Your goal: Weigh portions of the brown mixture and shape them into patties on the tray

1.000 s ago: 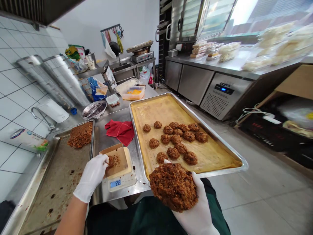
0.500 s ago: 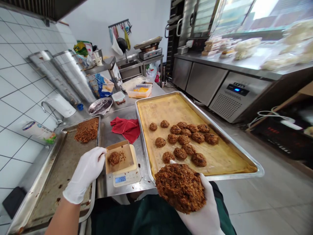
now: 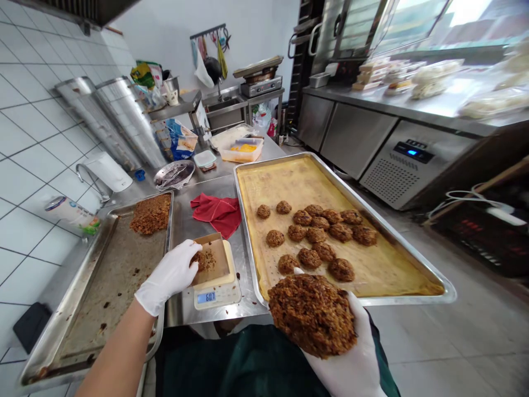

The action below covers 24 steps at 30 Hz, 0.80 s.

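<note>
My left hand [image 3: 173, 275], in a white glove, has its fingers closed around a small ball of brown, crumbly mixture [image 3: 201, 261], which they partly cover. The ball is in a brown cardboard tray [image 3: 221, 259] with loose crumbs, on a kitchen scale [image 3: 227, 296] whose display seems to read 60.7. My right hand [image 3: 359, 353], gloved too, holds a large lump of the same mixture [image 3: 312, 314] from below, near the front edge of a lined baking tray [image 3: 275, 176]. Several shaped balls [image 3: 316, 235] lie on that tray.
At left stands a metal tray [image 3: 124, 275] with a block of mixture [image 3: 151, 214] at its far end. A red cloth [image 3: 217, 212] lies behind the scale. Farther back are a plastic tub [image 3: 242, 151] and a film-covered bowl [image 3: 174, 174].
My left hand has moved right, from the cardboard tray's edge onto the ball inside it. The scale's reading has dropped. My right hand still holds the large lump.
</note>
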### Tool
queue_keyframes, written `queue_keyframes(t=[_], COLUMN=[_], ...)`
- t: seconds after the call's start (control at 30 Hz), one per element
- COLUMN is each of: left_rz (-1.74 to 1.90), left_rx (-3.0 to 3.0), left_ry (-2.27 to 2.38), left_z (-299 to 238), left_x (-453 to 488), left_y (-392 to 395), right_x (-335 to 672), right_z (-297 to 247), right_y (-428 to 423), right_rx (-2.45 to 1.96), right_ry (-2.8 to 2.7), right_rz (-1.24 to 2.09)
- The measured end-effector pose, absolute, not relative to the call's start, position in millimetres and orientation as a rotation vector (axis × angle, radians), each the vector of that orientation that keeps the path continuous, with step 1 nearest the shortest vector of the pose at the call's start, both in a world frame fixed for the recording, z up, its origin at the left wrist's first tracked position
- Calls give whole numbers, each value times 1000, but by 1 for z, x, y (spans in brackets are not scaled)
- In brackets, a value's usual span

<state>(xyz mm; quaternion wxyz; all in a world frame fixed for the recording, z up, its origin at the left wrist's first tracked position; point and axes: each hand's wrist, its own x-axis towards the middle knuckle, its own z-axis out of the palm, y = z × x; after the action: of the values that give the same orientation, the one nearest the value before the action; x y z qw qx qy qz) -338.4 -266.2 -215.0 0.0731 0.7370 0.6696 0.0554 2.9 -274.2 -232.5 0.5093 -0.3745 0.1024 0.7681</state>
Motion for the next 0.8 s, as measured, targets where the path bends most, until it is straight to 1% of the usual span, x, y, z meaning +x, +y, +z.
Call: queue_keyframes(t=[0.17,0.37,0.57,0.67,0.8], left_rz=[112,256,520,722,958], left_rx=[2108,1888,1447,1276,1137], left_ry=[1964,1861,1642,1540,1506], left_z=[-229,-222,-214,-216,-216], left_x=[-331,-346,-358,-344,-318], left_y=[-257,-237,-219,-224,-241], right_x=[2,2,1,3,10], right_z=[-232,-233,-230,-230,-234], right_y=[-271,-271,-272,-273,-272], right_rx=[-823,-795,-862,-886,-790], right_ry=[265,236,207,195,150], right_rz=[1897,1917,1908,1882,1958])
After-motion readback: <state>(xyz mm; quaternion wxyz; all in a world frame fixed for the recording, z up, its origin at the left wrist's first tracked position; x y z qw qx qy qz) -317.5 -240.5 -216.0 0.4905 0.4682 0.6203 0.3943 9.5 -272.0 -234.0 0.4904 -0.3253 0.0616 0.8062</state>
